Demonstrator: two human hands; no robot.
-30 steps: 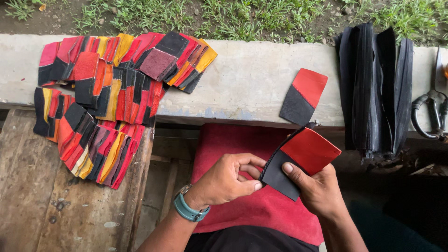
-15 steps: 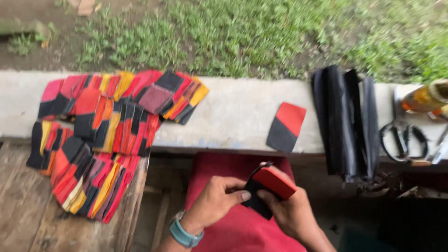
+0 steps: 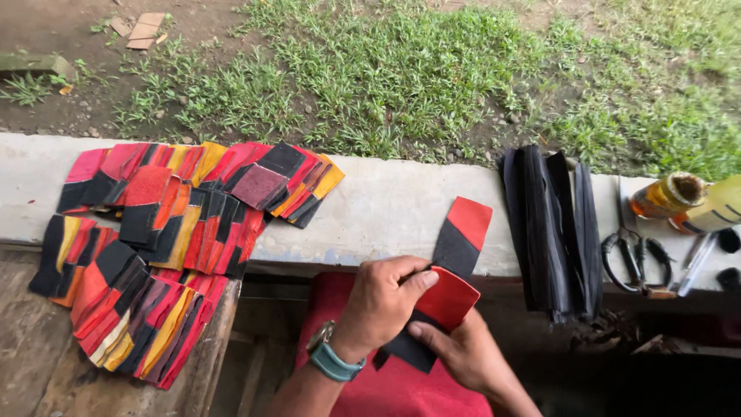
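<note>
Fingers of both my left hand (image 3: 384, 305) and right hand (image 3: 457, 351) pinch the red-and-black leather piece (image 3: 432, 318), mid-fold; pressing the crease flat likely follows.

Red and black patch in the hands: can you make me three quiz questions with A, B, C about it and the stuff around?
1. Where are the scissors?
A. on the grass
B. on the ledge, right side
C. in a hand

2. What colours is the held patch?
A. red and black
B. blue and white
C. green

3. How is the patch held?
A. by no hand
B. under a foot
C. by both hands

Answers: 1 B, they lie beside the black strips. 2 A, red top, black bottom. 3 C, left hand and right hand both grip it.
</note>
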